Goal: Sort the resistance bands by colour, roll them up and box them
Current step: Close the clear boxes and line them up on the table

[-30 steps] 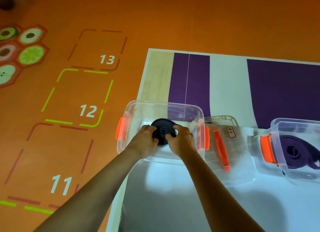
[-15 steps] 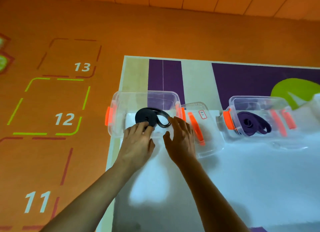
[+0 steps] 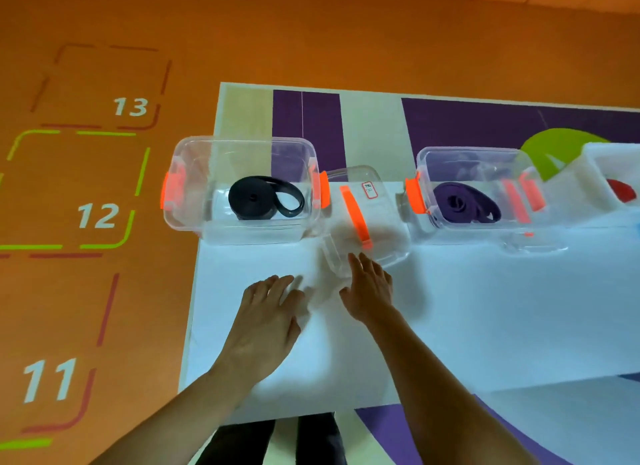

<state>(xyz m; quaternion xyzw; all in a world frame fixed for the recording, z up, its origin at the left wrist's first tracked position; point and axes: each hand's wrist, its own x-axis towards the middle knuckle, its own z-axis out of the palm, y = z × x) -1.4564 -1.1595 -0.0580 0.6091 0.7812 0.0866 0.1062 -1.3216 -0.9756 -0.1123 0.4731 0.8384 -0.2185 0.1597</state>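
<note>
Left hand (image 3: pixel 266 312) flat and empty, fingers spread over the white table (image 3: pixel 450 308). Right hand (image 3: pixel 370 288) just beside it, also empty, fingertips at the near corner of a clear lid (image 3: pixel 363 222), possibly touching, blurred. Beyond the left hand, black rolled band (image 3: pixel 263 197) lies inside the clear box (image 3: pixel 242 187). Farther right of the right hand, purple band (image 3: pixel 464 204) in a second box (image 3: pixel 478 187).

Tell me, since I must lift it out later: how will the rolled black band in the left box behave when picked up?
The black band will likely unroll: its outer end already springs out in a loose loop. It looks flat and rubbery, so probably floppy, light and grippy.
</note>
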